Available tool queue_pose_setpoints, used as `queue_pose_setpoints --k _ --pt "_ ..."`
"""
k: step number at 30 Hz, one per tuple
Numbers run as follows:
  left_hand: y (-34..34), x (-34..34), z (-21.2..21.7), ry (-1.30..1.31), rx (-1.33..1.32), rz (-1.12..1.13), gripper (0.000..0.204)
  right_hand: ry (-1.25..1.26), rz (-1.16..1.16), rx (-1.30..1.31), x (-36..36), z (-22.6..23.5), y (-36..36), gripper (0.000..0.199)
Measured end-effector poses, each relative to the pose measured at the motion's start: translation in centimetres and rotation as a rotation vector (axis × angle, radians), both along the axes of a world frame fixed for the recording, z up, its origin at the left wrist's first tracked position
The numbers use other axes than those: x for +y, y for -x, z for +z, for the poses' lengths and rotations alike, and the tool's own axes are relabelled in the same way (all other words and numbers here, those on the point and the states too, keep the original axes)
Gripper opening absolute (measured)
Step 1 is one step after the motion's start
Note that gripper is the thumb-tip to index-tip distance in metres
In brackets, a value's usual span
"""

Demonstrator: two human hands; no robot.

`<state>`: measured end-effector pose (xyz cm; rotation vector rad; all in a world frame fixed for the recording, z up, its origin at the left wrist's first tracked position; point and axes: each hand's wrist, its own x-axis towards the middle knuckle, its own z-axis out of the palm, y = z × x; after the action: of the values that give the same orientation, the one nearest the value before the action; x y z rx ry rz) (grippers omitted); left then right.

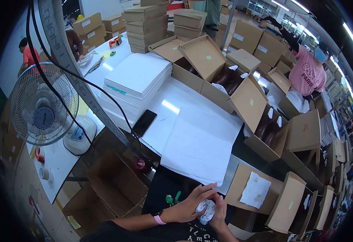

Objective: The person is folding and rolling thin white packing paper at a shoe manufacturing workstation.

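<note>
A crumpled wad of white paper [207, 215] is squeezed between my two hands, close to my body at the lower middle. My left hand [185, 206] wraps it from the left, its fingers stretching over the top. From the right, my right hand [218, 213] cups the same wad, so part of it is hidden. Just beyond my hands, a stack of flat white paper sheets [198, 145] lies on the white table [169, 89]. An open cardboard box lid with a creased white sheet [255, 190] on it is to the right of my hands.
Open shoeboxes [274, 139] with dark brown shoes run along the right. A tall white paper stack [138, 76] and a black phone [145, 123] sit on the table. At left stand a fan [43, 109], a metal post [79, 86] and empty cartons [114, 181]. Co-workers stand farther off.
</note>
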<state>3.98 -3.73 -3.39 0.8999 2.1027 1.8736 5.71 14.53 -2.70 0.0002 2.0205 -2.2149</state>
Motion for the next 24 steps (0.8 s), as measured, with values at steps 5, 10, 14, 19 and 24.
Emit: queue_pose_setpoints --k 5,10,14,19,24 --pt "-0.1 -0.1 -1.3 -0.180 -0.093 -0.108 0.085 0.003 -0.090 -0.025 -1.0 -0.4 -1.0 0.069" --pt "0.4 -1.0 -0.3 -0.226 -0.081 -0.167 0.097 0.053 -0.157 -0.018 -2.4 -0.1 -1.5 0.065" --pt "0.0 -0.7 -0.1 -0.174 0.040 -0.132 0.109 0.005 -0.254 0.096 -2.8 -2.7 -2.6 0.058" --pt "0.3 -0.6 0.7 -0.144 0.084 -0.094 0.106 0.067 -0.317 0.104 -3.1 -3.1 -1.9 0.055" --pt "-0.1 0.5 0.2 -0.165 0.050 0.057 0.088 -0.280 -0.399 0.221 -3.5 -2.4 -0.1 0.056"
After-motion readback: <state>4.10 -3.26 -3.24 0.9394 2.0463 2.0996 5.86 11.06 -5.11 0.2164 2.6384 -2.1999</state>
